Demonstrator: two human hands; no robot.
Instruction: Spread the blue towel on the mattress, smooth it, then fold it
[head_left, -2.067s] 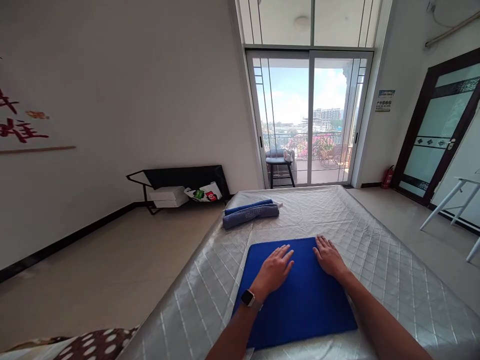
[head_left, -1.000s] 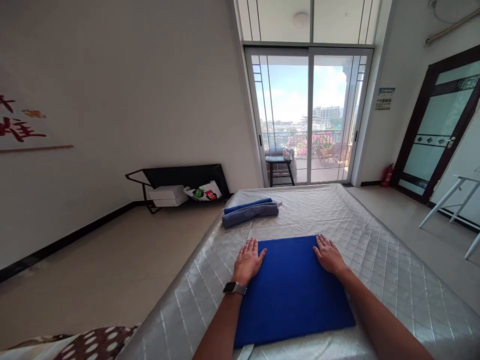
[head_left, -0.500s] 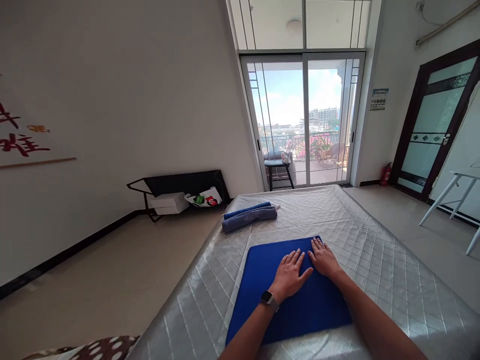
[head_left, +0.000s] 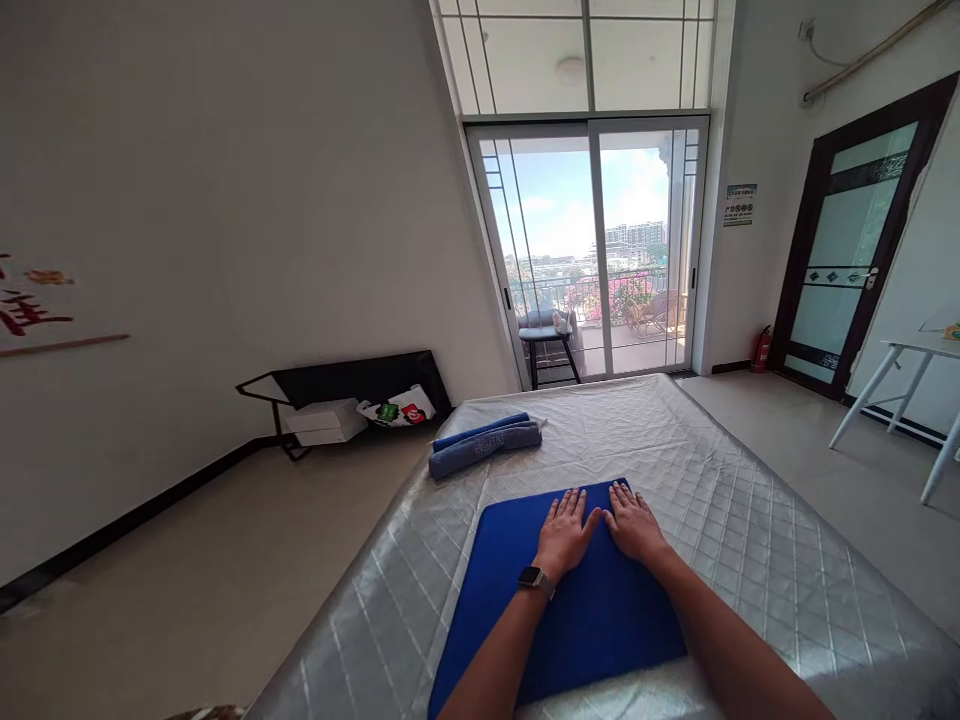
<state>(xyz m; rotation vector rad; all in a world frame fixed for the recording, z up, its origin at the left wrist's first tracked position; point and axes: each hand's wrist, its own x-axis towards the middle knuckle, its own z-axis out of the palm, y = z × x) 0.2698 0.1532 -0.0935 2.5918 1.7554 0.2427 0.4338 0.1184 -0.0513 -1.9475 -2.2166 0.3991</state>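
Observation:
A blue rectangular cloth [head_left: 502, 560] lies spread out on the silver quilted bed surface [head_left: 735, 540]. My left hand [head_left: 564, 535], with a watch [head_left: 531, 577] at its wrist, rests palm down on the upper middle of the cloth, fingers spread slightly. Beside it, my right hand [head_left: 634, 525] is flat near the cloth's upper right corner. The two thumbs are close together. Neither hand grips anything. Beyond the cloth to the left lie a rolled grey-blue towel [head_left: 485, 449] and a blue roll [head_left: 480, 430] behind it.
On the floor at left, a black-framed piece [head_left: 352, 380] holds white boxes [head_left: 326, 422] and a printed bag [head_left: 397, 408]. A stool [head_left: 546, 335] shows at the sliding glass door [head_left: 600, 250]. A white table [head_left: 926, 345] and a fire extinguisher [head_left: 761, 350] are at right.
My left hand has moved slightly forward on the cloth, and its thumb is now nearer the right thumb. The camera view has shifted a little.

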